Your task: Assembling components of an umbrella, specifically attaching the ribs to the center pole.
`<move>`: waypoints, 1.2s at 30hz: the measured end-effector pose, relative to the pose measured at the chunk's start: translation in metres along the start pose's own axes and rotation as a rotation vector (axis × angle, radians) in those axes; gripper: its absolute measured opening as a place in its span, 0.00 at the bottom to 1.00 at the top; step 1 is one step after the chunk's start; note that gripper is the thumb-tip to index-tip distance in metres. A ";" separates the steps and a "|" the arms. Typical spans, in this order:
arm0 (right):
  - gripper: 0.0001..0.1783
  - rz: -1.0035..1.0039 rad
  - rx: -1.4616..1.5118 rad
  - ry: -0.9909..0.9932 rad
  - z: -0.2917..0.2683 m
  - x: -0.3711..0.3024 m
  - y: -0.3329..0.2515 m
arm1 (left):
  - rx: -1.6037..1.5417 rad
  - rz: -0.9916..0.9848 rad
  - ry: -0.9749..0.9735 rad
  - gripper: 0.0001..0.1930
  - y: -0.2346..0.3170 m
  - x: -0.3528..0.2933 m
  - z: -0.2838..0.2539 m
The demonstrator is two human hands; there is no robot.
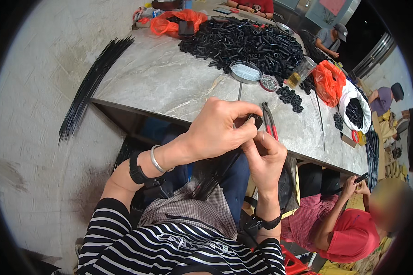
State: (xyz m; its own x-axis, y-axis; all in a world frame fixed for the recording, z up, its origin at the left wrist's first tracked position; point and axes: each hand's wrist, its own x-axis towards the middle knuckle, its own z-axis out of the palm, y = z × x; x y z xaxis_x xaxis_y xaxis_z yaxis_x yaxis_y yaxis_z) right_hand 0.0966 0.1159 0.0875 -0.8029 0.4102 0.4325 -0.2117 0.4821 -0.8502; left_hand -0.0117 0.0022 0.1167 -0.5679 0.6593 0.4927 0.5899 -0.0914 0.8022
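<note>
Just past the near edge of the stone-topped table, my two hands meet. A small black part (256, 120) is pinched between the thumb and fingers of my left hand (215, 130); its exact kind is hard to see. Right below it, my right hand (267, 162) has thumb and forefinger closed on a thin pale wire (263, 136), which runs up toward the black part. Thin black rods (215, 178) lie across my lap beneath the hands. Beyond my right hand, pliers (271, 126) with red handles rest on the table.
The table (147, 87) bears a large heap of black tubes (248, 43), a round dish of pale pins (246, 72) and a dish of small metal pieces (268, 83). A bundle of black rods (94, 87) overhangs the left edge. A co-worker in red (348, 233) sits at the right.
</note>
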 end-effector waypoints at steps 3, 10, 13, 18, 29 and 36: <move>0.04 -0.073 -0.143 0.083 0.002 -0.004 -0.006 | -0.028 0.007 0.015 0.08 -0.003 0.000 0.004; 0.04 0.076 -0.108 -0.003 -0.006 -0.005 0.001 | -0.140 0.013 0.067 0.08 -0.005 -0.001 0.007; 0.05 0.087 0.185 -0.064 -0.009 0.003 -0.003 | -0.038 0.092 0.036 0.06 -0.006 0.001 0.005; 0.07 -0.010 0.042 0.005 0.001 0.005 0.007 | -0.068 0.098 0.078 0.09 -0.011 0.001 0.006; 0.09 -0.050 0.115 -0.071 -0.001 0.013 0.019 | 0.010 0.181 -0.044 0.13 -0.012 0.008 -0.004; 0.13 0.361 -0.011 -0.276 -0.067 0.049 0.102 | 0.054 0.049 0.004 0.12 -0.012 0.003 -0.019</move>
State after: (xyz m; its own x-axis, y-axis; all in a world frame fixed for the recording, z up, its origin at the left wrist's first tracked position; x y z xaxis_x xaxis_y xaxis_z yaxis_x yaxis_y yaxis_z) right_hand 0.0726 0.2370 0.0422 -0.9430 0.3327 0.0118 0.1134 0.3546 -0.9281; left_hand -0.0309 -0.0087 0.1152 -0.5401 0.6519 0.5323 0.6469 -0.0829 0.7580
